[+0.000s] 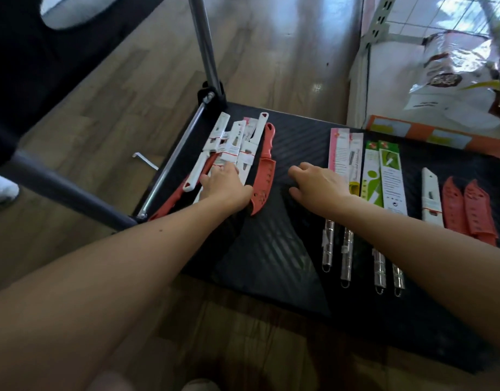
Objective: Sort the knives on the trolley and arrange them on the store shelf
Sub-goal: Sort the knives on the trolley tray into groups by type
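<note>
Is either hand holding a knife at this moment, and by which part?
No knife is held. The left hand rests on the mixed pile of knives; the right hand is open beside the pink pack.

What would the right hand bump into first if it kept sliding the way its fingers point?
Most likely the red knife, lying alone just left of the right hand; only bare black trolley top lies between. The hand's height is unclear.
</note>
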The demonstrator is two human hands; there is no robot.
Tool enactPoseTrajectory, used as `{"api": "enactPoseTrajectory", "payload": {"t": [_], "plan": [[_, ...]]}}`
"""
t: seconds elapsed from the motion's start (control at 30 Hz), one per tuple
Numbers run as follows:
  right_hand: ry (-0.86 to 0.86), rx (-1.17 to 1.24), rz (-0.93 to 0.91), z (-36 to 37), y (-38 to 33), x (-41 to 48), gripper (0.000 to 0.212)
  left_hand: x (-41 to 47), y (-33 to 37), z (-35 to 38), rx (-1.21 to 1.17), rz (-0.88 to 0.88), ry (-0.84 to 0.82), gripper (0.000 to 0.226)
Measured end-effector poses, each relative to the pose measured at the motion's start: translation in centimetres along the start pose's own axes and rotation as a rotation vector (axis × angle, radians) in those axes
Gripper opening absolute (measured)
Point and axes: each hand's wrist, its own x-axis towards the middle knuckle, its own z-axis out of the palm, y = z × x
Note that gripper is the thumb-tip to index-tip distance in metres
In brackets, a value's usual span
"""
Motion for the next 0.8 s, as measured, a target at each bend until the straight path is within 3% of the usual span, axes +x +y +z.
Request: {"api": "enactPoseTrajectory", "payload": {"t": [0.23,0.43,0.8], "plan": [[0.085,0.121,-0.059,0.8,-2.8,3.4,0.029,1.5,-2.8,-0.7,0.010,-0.063,0.027,0.055],[0.137,0.136,-0.085,1.0,-3.4,6.0,0.036,2.2,-3.0,-0.3,0.150,0.074,0.067,0.060],[0.028,-0.291,-0.379,0.0,1.6,8.5,0.053,2.7,-2.4,0.1,0.275,0.141,0.079,0.066]]}}
